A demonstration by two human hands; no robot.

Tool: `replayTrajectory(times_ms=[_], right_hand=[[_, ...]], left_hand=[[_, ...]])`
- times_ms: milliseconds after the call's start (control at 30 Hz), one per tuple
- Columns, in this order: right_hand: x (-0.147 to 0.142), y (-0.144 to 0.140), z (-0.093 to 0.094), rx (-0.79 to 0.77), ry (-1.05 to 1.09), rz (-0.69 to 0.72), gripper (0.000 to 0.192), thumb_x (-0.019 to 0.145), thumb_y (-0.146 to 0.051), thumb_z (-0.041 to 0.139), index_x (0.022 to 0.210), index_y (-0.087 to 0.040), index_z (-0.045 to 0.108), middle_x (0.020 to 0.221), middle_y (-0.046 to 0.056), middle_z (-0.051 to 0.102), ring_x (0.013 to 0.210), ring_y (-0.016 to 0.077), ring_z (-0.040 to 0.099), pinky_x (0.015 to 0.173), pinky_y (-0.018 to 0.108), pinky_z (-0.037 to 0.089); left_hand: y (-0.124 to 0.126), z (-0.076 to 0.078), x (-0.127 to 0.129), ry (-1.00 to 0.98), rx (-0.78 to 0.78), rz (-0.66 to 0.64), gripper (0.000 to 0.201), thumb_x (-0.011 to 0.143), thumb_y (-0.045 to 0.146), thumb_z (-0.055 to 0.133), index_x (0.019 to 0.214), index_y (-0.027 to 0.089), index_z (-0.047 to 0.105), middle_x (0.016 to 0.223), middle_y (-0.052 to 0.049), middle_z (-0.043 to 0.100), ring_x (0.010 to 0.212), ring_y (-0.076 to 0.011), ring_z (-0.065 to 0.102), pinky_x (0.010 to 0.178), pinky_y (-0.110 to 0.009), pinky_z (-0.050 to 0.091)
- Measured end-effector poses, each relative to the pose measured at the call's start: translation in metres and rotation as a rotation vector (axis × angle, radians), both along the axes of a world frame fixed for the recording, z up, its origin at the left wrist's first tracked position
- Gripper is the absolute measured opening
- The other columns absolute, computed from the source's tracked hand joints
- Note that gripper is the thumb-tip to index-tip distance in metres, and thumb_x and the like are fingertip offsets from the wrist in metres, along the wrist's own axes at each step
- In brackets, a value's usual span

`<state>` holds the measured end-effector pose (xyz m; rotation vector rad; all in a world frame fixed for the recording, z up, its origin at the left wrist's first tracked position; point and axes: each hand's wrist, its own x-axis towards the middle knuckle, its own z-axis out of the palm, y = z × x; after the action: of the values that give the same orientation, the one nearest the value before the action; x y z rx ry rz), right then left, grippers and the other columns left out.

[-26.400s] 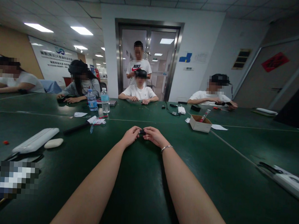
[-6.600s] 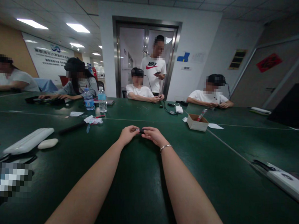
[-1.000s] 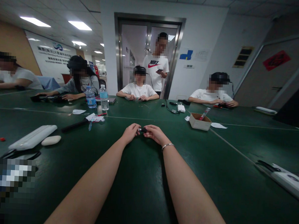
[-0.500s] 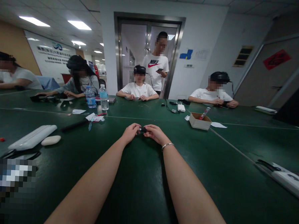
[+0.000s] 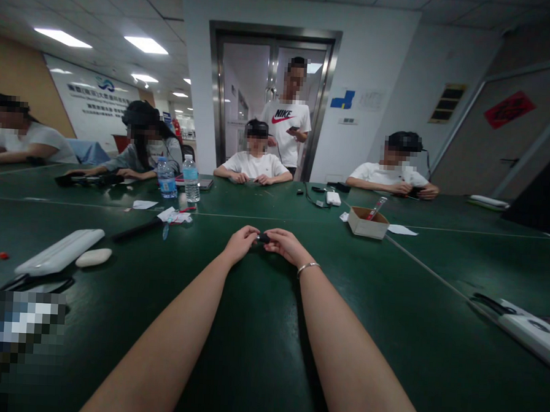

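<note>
Between my fingertips is a small black object (image 5: 263, 237) with a silvery end on the left; it is too small to name its kind. My left hand (image 5: 240, 244) pinches the silvery end with thumb and fingers. From the other side my right hand (image 5: 286, 245) grips the black end, its fingers curled, a silver bracelet (image 5: 308, 268) around the wrist. Both hands are close together, low over the green table (image 5: 259, 328), near a seam running across it. Part of the object is hidden by the fingers.
A cardboard box (image 5: 366, 228) holding a red-and-clear item stands to the right. Two water bottles (image 5: 191, 180), paper scraps (image 5: 175, 215) and a white case (image 5: 63, 251) are at left. A white power strip (image 5: 533, 330) lies far right. Several people sit opposite; one stands behind.
My hands and the small black object hold almost the same position. Behind the seated person opposite, the standing person's hand now shows near the cable.
</note>
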<state>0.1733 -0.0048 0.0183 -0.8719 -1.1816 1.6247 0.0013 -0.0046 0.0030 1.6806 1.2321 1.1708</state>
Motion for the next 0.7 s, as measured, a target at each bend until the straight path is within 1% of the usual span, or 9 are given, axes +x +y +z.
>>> replayTrajectory(times_ms=[67, 133, 267, 367, 433, 567, 700], right_hand=[[-0.0001, 0.0001, -0.0001, -0.001, 0.004, -0.003, 0.005, 0.083, -0.006, 0.059, 0.087, -0.009, 0.061, 0.068, 0.007, 0.065, 0.053, 0.0125, 0.064, 0.053, 0.020, 0.056], [-0.0003, 0.0001, 0.0001, -0.009, 0.003, -0.007, 0.006, 0.083, -0.006, 0.058, 0.088, -0.009, 0.061, 0.067, 0.007, 0.065, 0.053, 0.0127, 0.064, 0.052, 0.020, 0.056], [-0.0009, 0.0004, 0.0006, -0.020, -0.010, -0.014, 0.008, 0.084, -0.004, 0.055, 0.088, -0.009, 0.060, 0.067, 0.007, 0.065, 0.052, 0.0124, 0.064, 0.051, 0.019, 0.056], [-0.0008, 0.0006, 0.0007, -0.017, -0.015, -0.013, 0.009, 0.085, -0.004, 0.053, 0.088, -0.009, 0.059, 0.067, 0.007, 0.065, 0.051, 0.0123, 0.064, 0.051, 0.019, 0.056], [-0.0005, 0.0006, 0.0006, -0.014, -0.018, -0.009, 0.008, 0.084, -0.004, 0.055, 0.088, -0.008, 0.060, 0.066, 0.006, 0.064, 0.051, 0.0126, 0.064, 0.051, 0.019, 0.056], [0.0001, 0.0006, 0.0001, -0.009, -0.007, -0.004, 0.007, 0.083, -0.005, 0.057, 0.088, -0.008, 0.060, 0.066, 0.007, 0.064, 0.052, 0.0127, 0.064, 0.052, 0.020, 0.056], [0.0004, 0.0011, -0.0006, -0.003, -0.008, 0.001, 0.007, 0.084, -0.005, 0.056, 0.088, -0.009, 0.060, 0.068, 0.007, 0.065, 0.053, 0.0126, 0.064, 0.052, 0.020, 0.056]], left_hand=[[0.0005, -0.0003, -0.0001, 0.002, -0.004, 0.000, 0.027, 0.082, 0.036, 0.045, 0.094, 0.017, 0.060, 0.069, -0.001, 0.058, 0.057, -0.0113, 0.050, 0.053, -0.022, 0.038], [0.0012, -0.0010, -0.0003, 0.016, -0.001, -0.009, 0.031, 0.084, 0.038, 0.040, 0.094, 0.017, 0.060, 0.064, 0.000, 0.056, 0.054, -0.0113, 0.049, 0.052, -0.022, 0.038], [0.0012, -0.0010, -0.0001, 0.000, -0.020, 0.007, 0.025, 0.082, 0.031, 0.044, 0.095, 0.017, 0.060, 0.066, 0.000, 0.056, 0.055, -0.0105, 0.049, 0.052, -0.021, 0.037], [0.0010, -0.0005, -0.0001, 0.005, -0.023, -0.003, 0.028, 0.084, 0.035, 0.040, 0.094, 0.017, 0.060, 0.062, 0.000, 0.056, 0.053, -0.0108, 0.048, 0.051, -0.021, 0.036], [0.0010, -0.0003, -0.0004, 0.031, -0.010, -0.017, 0.030, 0.085, 0.037, 0.039, 0.094, 0.017, 0.060, 0.059, 0.001, 0.055, 0.052, -0.0111, 0.048, 0.050, -0.022, 0.035], [0.0006, 0.0002, -0.0009, 0.023, -0.003, -0.012, 0.027, 0.083, 0.033, 0.042, 0.095, 0.017, 0.060, 0.065, 0.000, 0.057, 0.057, -0.0116, 0.051, 0.052, -0.022, 0.036], [-0.0005, 0.0013, -0.0012, 0.068, 0.027, -0.005, 0.034, 0.086, 0.039, 0.036, 0.094, 0.017, 0.060, 0.058, 0.000, 0.055, 0.054, -0.0124, 0.050, 0.053, -0.023, 0.037]])
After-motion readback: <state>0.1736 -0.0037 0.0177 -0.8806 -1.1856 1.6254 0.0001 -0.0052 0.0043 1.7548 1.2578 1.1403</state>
